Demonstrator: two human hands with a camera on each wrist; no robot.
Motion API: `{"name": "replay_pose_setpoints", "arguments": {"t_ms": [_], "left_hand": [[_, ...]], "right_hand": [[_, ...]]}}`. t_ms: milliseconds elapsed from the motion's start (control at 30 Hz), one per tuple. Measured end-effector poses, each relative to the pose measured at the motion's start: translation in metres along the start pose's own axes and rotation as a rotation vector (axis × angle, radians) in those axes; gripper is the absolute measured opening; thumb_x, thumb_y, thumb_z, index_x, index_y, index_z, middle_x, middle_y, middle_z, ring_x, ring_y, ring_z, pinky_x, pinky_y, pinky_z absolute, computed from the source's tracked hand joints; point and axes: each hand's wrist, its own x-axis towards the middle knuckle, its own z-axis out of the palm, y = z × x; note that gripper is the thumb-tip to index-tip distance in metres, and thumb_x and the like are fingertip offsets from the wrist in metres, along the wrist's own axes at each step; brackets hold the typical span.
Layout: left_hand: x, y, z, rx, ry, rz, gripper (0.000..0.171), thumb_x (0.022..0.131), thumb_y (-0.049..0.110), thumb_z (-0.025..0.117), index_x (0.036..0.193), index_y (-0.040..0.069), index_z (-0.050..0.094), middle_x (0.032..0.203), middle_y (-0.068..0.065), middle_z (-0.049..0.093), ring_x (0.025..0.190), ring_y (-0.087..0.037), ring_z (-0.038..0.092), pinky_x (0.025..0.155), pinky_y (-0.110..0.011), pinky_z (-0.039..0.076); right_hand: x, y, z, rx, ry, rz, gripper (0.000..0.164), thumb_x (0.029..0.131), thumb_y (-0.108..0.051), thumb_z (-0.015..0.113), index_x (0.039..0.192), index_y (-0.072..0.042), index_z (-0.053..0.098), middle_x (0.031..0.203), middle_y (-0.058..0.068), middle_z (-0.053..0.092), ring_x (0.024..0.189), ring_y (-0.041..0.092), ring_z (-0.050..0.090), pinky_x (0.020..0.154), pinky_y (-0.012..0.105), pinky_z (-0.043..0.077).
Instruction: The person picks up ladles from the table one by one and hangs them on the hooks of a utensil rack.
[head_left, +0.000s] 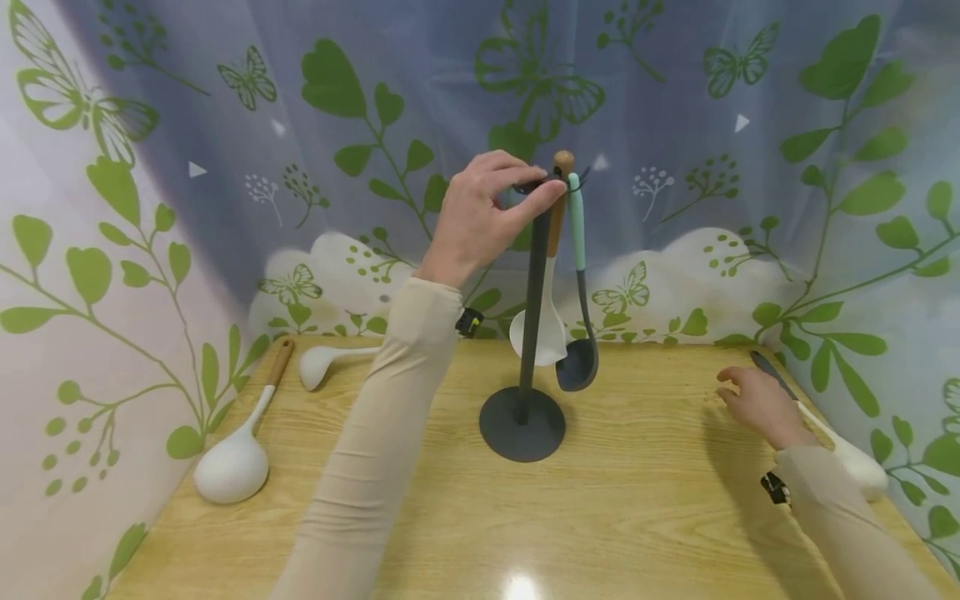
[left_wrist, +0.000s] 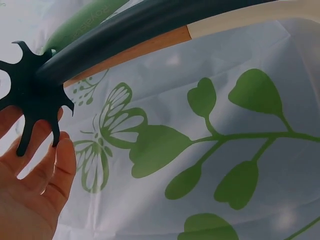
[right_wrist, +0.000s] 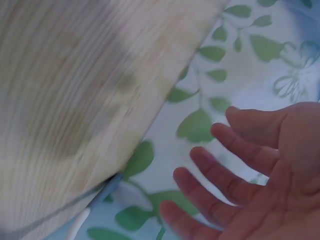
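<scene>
A dark utensil stand [head_left: 534, 308] rises from a round base on the table. My left hand [head_left: 487, 212] grips the hooked top of the stand, thumb on the near side. In the left wrist view, its fingers pass among the prongs of the hook ring [left_wrist: 37, 85]. A white utensil with a wooden handle [head_left: 557, 225] and a dark ladle with a mint handle [head_left: 577, 367] hang there. My right hand [head_left: 761, 404] hovers above the table's right side with spread fingers, holding nothing. Close beside it lies a white-headed utensil with a dark handle [head_left: 855, 458].
A white ladle with a wooden handle [head_left: 232, 467] lies at the table's left edge. Behind my left sleeve, another white ladle [head_left: 318, 367] lies near the back edge, its handle partly hidden. A leaf-patterned curtain [head_left: 420, 100] encloses the wooden table [head_left: 622, 500] at back and sides.
</scene>
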Motion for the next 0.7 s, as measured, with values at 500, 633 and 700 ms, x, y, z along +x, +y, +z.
{"name": "replay_pose_setpoints", "arguments": {"t_ms": [500,633,700], "left_hand": [[-0.001,0.002,0.0,-0.036,-0.039,-0.104,0.036,0.089,0.044,0.061,0.11,0.017,0.072,0.104,-0.001,0.063,0.126,-0.003,0.037,0.103,-0.025,0.036],[-0.001,0.001,0.001,-0.041,-0.034,-0.064,0.034,0.089,0.042,0.062,0.109,0.017,0.073,0.107,0.0,0.066,0.116,-0.005,0.045,0.096,-0.024,0.039],[-0.001,0.001,0.001,-0.033,-0.029,-0.042,0.033,0.09,0.042,0.062,0.108,0.017,0.073,0.106,0.002,0.067,0.109,-0.006,0.048,0.093,-0.024,0.041]], "right_hand": [[-0.04,0.06,-0.011,-0.11,-0.08,0.228,0.028,0.085,0.001,0.039,0.103,0.02,0.048,0.096,0.047,0.047,0.082,0.06,0.046,0.055,0.065,0.044],[-0.044,0.07,-0.011,-0.109,-0.118,0.257,0.027,0.084,-0.001,0.039,0.098,0.019,0.049,0.088,0.043,0.051,0.074,0.052,0.052,0.05,0.058,0.046],[-0.046,0.074,-0.012,-0.083,-0.148,0.286,0.022,0.084,-0.002,0.039,0.093,0.016,0.049,0.082,0.039,0.051,0.069,0.046,0.051,0.049,0.054,0.045]]}}
